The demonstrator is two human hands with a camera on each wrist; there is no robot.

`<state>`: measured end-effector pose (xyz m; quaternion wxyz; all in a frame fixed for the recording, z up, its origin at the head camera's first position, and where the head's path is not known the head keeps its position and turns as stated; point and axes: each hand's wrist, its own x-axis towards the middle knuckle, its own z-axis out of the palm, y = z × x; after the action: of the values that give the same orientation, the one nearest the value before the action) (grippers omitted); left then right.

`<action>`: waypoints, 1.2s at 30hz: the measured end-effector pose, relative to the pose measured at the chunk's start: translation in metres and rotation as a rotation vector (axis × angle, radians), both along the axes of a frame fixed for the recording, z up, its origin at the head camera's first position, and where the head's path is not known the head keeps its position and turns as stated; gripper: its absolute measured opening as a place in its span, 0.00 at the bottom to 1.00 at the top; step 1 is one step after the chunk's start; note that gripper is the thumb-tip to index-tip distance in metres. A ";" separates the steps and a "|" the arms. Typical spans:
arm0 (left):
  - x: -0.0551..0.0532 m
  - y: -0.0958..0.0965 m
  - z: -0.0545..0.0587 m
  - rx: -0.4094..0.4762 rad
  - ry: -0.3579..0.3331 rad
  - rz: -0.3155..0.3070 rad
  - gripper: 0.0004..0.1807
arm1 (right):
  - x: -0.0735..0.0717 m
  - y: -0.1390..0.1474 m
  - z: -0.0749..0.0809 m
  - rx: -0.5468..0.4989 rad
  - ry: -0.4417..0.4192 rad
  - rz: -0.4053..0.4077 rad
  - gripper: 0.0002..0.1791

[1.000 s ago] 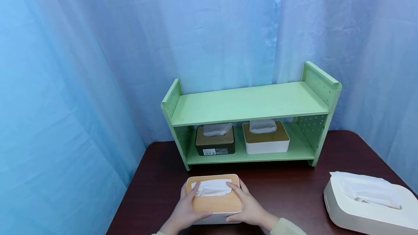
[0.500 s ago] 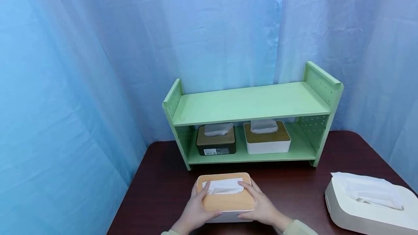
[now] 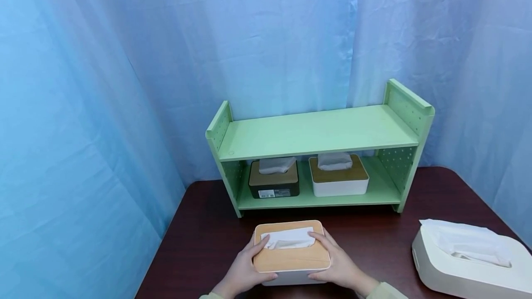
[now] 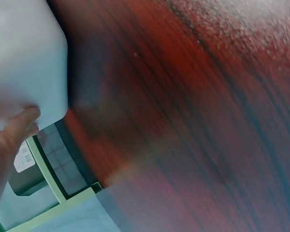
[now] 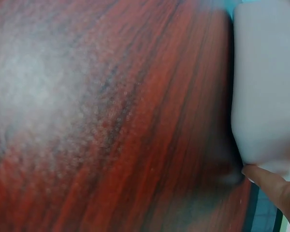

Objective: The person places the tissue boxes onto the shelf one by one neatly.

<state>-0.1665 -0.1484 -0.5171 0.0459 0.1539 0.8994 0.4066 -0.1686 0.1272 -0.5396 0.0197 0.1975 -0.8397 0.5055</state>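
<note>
Dark counter (image 3: 199, 239) leaves room from its left edge to the wood-topped box (image 3: 293, 260). Left hand (image 3: 245, 267) and right hand (image 3: 338, 264) hold the box's sides.

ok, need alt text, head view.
Left hand and right hand grip a tan-lidded white tissue box in front of a green shelf whose lower level holds a dark tissue box and a brown-lidded white tissue box. A cream tissue box sits at right on the dark table.
</note>
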 end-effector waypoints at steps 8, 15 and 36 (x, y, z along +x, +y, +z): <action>-0.001 0.000 -0.004 0.016 0.011 -0.004 0.51 | 0.001 0.000 -0.002 -0.019 0.011 -0.004 0.52; 0.000 0.002 -0.003 0.062 0.006 -0.019 0.50 | 0.002 0.001 -0.001 -0.041 -0.005 -0.008 0.51; -0.003 0.006 0.012 0.055 0.036 -0.003 0.49 | 0.003 0.004 0.013 -0.047 0.056 -0.048 0.51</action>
<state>-0.1694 -0.1420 -0.5056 0.0260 0.1640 0.8882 0.4283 -0.1655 0.1317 -0.5264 0.0600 0.1911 -0.8311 0.5188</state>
